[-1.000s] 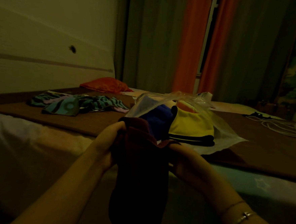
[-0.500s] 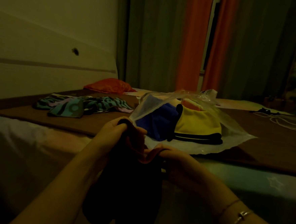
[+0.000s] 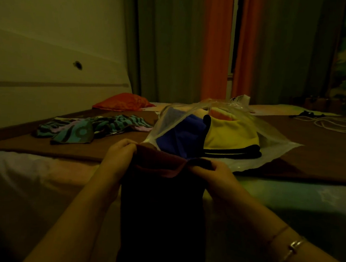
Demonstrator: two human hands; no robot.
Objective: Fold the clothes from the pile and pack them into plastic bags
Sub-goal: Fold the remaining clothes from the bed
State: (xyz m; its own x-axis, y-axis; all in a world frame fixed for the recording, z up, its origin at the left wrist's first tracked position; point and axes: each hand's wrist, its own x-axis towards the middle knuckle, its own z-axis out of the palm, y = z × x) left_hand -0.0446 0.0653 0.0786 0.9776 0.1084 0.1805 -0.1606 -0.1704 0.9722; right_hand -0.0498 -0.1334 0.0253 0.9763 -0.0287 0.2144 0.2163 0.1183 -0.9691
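A dark maroon garment (image 3: pixel 163 201) hung upright before a clear plastic bag (image 3: pixel 269 145) holding folded blue and yellow clothes (image 3: pixel 208 137).

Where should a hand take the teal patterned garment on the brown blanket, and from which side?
Likely the near corner of the teal patterned garment, from the person's side. It lies flat, its edge is free on the brown blanket, and nothing covers it.

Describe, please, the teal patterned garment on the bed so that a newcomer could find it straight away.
Start at the bed with its brown cover and look to its left half, in front of the orange cushion. There the teal patterned garment lies spread loose on the cover, left of the clear plastic bag. Unlike the plain blue and yellow clothes in the bag, it bears dark swirls and circles and is unpacked.
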